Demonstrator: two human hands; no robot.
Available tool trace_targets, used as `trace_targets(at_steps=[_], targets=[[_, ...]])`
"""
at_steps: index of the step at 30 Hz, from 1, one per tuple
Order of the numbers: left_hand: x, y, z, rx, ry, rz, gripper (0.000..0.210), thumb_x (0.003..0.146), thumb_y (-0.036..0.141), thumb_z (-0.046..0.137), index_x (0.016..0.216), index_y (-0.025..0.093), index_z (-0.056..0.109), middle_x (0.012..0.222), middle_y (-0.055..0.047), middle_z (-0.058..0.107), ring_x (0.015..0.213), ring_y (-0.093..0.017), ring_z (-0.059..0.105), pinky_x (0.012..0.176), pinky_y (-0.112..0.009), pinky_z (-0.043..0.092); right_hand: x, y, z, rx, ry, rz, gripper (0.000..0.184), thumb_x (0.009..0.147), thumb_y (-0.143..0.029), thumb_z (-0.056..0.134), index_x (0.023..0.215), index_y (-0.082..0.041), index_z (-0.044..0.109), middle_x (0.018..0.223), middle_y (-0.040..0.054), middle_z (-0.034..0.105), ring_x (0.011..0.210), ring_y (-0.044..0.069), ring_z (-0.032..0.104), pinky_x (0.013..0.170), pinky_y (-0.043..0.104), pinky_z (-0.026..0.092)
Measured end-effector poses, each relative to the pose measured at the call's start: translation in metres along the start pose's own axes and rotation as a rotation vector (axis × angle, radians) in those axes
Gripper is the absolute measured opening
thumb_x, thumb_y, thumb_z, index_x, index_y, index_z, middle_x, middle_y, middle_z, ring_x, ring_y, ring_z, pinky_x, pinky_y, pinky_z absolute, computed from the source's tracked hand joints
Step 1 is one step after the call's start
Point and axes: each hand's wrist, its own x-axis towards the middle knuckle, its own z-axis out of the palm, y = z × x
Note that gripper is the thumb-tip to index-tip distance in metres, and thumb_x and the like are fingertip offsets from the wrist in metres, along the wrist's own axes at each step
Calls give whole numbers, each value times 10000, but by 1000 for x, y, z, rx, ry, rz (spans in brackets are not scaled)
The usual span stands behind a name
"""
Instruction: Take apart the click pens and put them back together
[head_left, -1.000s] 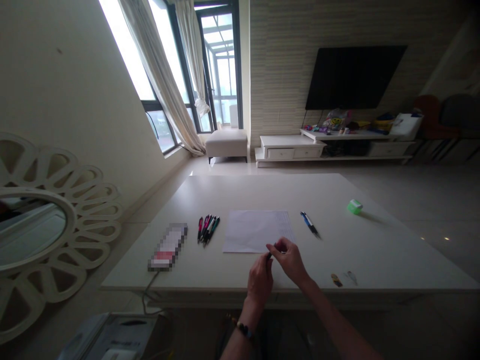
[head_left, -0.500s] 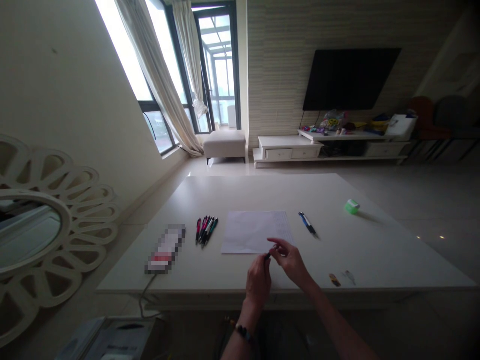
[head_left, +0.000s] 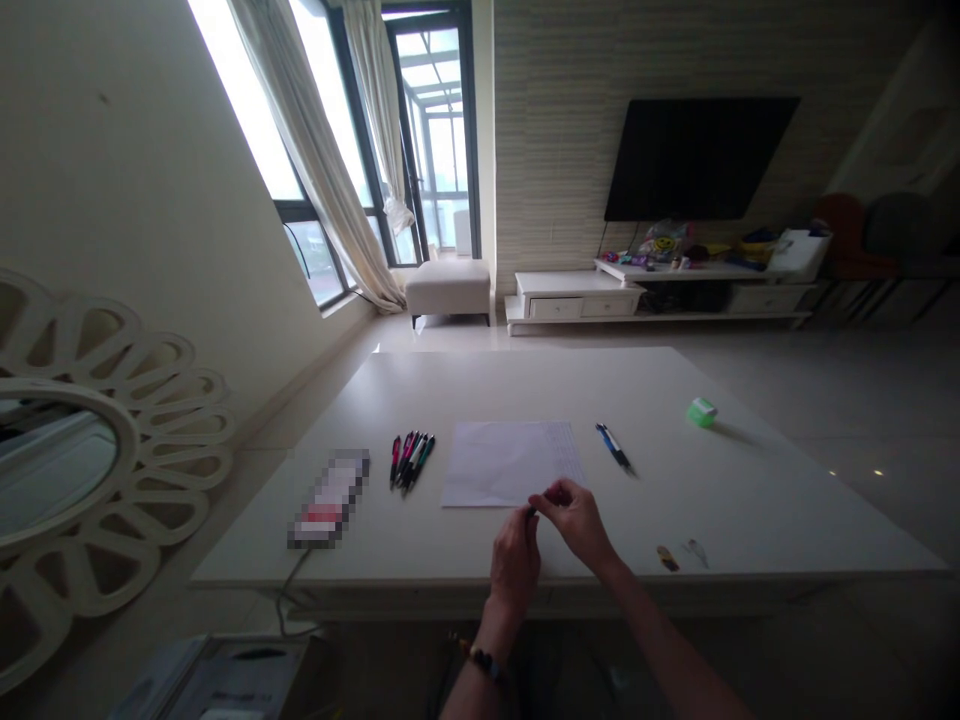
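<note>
My left hand [head_left: 515, 548] is closed near the front edge of the white table, its thumb and fingers wrapped round a pen [head_left: 532, 512] of which only a short dark piece shows. My right hand [head_left: 568, 513] pinches the same pen at its upper end, fingertips touching the left hand's. Both hands hide most of the pen. Just beyond them lies a white sheet of paper [head_left: 502, 462] with faint lines of marks on its right side. To its left is a bunch of several pens [head_left: 411, 462]. On the right, a couple of blue and dark pens [head_left: 615, 448] lie side by side.
A pixelated phone-like item [head_left: 330, 500] with a cable lies on the table's left. At the right are a green container [head_left: 702, 412], a yellow-and-dark small piece [head_left: 667, 558] and a pale small item [head_left: 695, 552]. A round-framed mirror [head_left: 127, 440] stands left.
My right hand has drawn in toward the left, and its raised forefinger has curled down onto the pen. My left hand stays almost where it was.
</note>
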Motion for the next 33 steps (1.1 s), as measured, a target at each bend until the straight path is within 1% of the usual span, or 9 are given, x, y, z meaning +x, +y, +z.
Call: trace_targets(at_steps=[3, 7, 11, 14, 18, 22, 26, 29, 33], targets=[[0, 0, 0, -3, 11, 9, 222, 900, 235, 372, 1042, 184, 535, 930, -70, 654, 848, -157, 627, 741, -274, 494, 0, -2, 1, 37, -82, 0, 360, 711, -489, 612, 824, -149, 649, 647, 23, 597, 539, 118, 510, 472, 222, 409], [0, 1, 0, 0, 3, -18, 220, 905, 244, 360, 994, 182, 551, 885, -65, 655, 815, -158, 627, 716, -270, 488, 1, -1, 3, 8, 5, 4, 340, 647, -476, 682, 677, -142, 630, 571, 11, 563, 533, 119, 494, 481, 224, 408], [2, 3, -3, -58, -4, -75, 260, 913, 270, 338, 1054, 185, 539, 941, -76, 652, 855, -162, 621, 737, -275, 482, 1, 0, 5, 132, -113, 35, 346, 701, -461, 638, 854, -152, 647, 644, 11, 587, 522, 105, 489, 465, 215, 395], [3, 3, -3, -74, -4, -105, 266, 909, 285, 343, 1044, 185, 549, 940, -82, 653, 851, -170, 620, 737, -284, 478, 1, -1, 6, 111, -28, 33, 303, 677, -443, 668, 727, -145, 635, 596, 11, 569, 540, 117, 499, 496, 229, 411], [3, 4, -4, -112, -13, -143, 281, 908, 296, 337, 1058, 187, 548, 951, -89, 650, 863, -174, 614, 738, -284, 471, 2, -6, 6, 135, -66, -24, 315, 718, -443, 629, 844, -157, 663, 726, 40, 601, 574, 121, 523, 508, 233, 430], [3, 5, -5, -130, -13, -162, 297, 905, 311, 341, 1080, 184, 546, 957, -93, 648, 878, -181, 609, 757, -291, 461, 4, -7, 7, 117, -7, -69, 273, 701, -426, 655, 741, -156, 657, 807, 56, 591, 626, 125, 535, 534, 230, 445], [3, 5, -4, -135, -16, -177, 279, 902, 309, 346, 1023, 192, 568, 894, -72, 656, 805, -171, 615, 714, -273, 458, 5, -3, 10, 197, -109, -24, 318, 728, -459, 614, 837, -165, 666, 898, 69, 605, 522, 84, 478, 445, 213, 402], [2, 4, -4, -119, -6, -181, 281, 900, 302, 351, 1042, 192, 567, 903, -75, 656, 828, -175, 616, 727, -274, 460, 5, 0, 11, 196, -49, -16, 295, 667, -444, 677, 709, -152, 660, 819, 57, 610, 494, 72, 439, 424, 204, 368], [3, 4, -4, -125, -18, -166, 283, 906, 292, 339, 1066, 197, 552, 933, -70, 654, 849, -168, 614, 729, -271, 464, 5, 0, 11, 242, -122, 33, 318, 710, -442, 635, 861, -165, 673, 643, 15, 595, 422, 62, 372, 390, 202, 321]])
